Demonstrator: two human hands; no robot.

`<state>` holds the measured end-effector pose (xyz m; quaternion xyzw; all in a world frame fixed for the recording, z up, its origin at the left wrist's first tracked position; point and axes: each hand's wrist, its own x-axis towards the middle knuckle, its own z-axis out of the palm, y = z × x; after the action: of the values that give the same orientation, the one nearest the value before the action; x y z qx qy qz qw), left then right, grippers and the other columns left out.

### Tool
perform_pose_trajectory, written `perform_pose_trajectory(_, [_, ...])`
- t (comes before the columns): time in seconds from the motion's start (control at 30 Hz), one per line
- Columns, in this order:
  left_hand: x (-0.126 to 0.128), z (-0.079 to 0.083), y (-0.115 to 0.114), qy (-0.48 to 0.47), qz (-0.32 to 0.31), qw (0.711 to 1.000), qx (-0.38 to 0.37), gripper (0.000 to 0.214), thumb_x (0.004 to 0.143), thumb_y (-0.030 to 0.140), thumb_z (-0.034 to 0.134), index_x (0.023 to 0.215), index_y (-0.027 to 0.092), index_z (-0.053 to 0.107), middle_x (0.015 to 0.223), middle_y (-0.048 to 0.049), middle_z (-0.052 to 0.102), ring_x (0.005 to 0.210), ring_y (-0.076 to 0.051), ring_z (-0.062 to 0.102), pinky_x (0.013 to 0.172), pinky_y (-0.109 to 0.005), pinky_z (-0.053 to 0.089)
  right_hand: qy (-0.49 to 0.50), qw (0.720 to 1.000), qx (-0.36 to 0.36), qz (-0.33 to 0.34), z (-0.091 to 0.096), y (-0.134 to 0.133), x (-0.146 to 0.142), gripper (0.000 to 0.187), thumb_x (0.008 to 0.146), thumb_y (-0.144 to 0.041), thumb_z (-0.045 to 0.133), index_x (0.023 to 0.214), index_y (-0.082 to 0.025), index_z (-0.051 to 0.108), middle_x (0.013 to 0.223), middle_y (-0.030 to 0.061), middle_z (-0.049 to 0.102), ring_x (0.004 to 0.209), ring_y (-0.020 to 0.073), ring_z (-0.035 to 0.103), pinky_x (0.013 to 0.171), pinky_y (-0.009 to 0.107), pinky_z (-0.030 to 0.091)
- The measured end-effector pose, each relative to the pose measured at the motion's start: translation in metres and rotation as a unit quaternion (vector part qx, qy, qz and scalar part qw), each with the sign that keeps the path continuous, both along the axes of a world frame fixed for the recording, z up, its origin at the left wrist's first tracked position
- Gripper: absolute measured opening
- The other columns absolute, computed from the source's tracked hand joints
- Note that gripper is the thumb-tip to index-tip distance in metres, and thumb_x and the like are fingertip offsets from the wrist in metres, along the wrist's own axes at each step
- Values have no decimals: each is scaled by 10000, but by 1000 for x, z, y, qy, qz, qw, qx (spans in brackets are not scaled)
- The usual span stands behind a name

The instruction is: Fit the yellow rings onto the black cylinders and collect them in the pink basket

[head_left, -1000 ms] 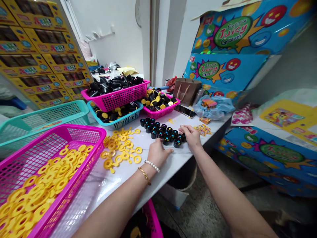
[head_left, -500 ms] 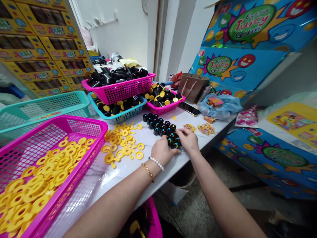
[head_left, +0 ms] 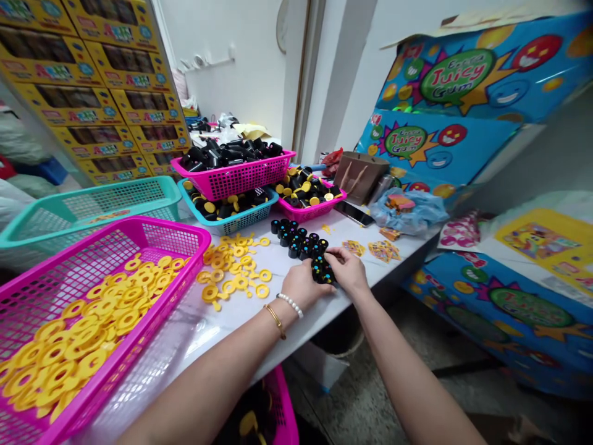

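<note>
Small black plastic cylinders (head_left: 303, 241) with coloured dots on top stand upright in a tight block of rows on the white table (head_left: 231, 315). My left hand (head_left: 303, 283) curls against the left side of the block's near end, thumb along the front. From the right, my right hand (head_left: 347, 269) presses its thumb and fingers against the same cylinders. Both hands are closed about them; some fingertips are hidden. Yellow ring-shaped plastic pieces with short stems (head_left: 238, 262) lie loose to the left of the block.
A pink basket (head_left: 201, 244) of yellow rings stands at left, beside a teal basket (head_left: 157, 190). Behind are stacked baskets of black parts, including an upper pink basket (head_left: 241, 179). A phone (head_left: 354, 213), blue plastic bag (head_left: 407, 210) and sticker pieces (head_left: 384, 250) lie at right.
The camera view has shifted slightly, moving the scene a little right and down at the left side. My hands stay at the near end of the black cylinders, with little visible movement.
</note>
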<state>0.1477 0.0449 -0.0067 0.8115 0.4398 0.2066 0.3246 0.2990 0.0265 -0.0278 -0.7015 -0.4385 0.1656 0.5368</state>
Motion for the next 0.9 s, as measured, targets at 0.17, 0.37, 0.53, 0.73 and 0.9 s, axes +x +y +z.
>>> perform_pose_trajectory(0.17, [-21, 5, -10, 13, -4, 1000, -6, 711, 564, 508, 795, 1142, 165, 561, 960, -109, 702, 865, -291, 662, 689, -316, 484, -7, 1000, -4, 9, 4, -12, -25, 206, 741, -386, 612, 855, -225, 673, 815, 29, 716, 759, 218, 671, 748, 338, 519])
perform_pose_trajectory(0.37, [-69, 12, -23, 60, 26, 998, 7, 669, 572, 525, 788, 1089, 166, 563, 862, -79, 686, 780, -266, 648, 594, -285, 425, -4, 999, 0, 47, 1, -15, -76, 194, 761, -379, 593, 889, -246, 652, 823, 24, 705, 786, 226, 660, 733, 339, 517])
perform_pose_trajectory(0.53, [-96, 17, -27, 46, 72, 996, 13, 589, 595, 428, 799, 1052, 157, 545, 888, -63, 669, 784, -229, 629, 610, -265, 404, 3, 997, 19, 76, 3, -4, -111, 188, 751, -349, 604, 887, -233, 661, 897, 38, 701, 843, 231, 648, 781, 350, 512])
perform_pose_trajectory(0.73, [-106, 22, -33, 35, 74, 996, -23, 661, 601, 394, 813, 1140, 168, 503, 741, -3, 651, 661, -182, 607, 551, -237, 365, 44, 992, 46, 106, -3, 2, -114, 247, 772, -369, 621, 955, -206, 655, 970, 63, 695, 871, 217, 655, 812, 338, 520])
perform_pose_trajectory(0.9, [-137, 24, -41, 84, 87, 993, 8, 627, 750, 430, 700, 1268, 167, 464, 695, 4, 653, 655, -183, 613, 580, -250, 397, 91, 988, 81, 96, -6, -9, -105, 315, 830, -441, 586, 987, -174, 638, 968, 85, 686, 889, 214, 645, 811, 327, 514])
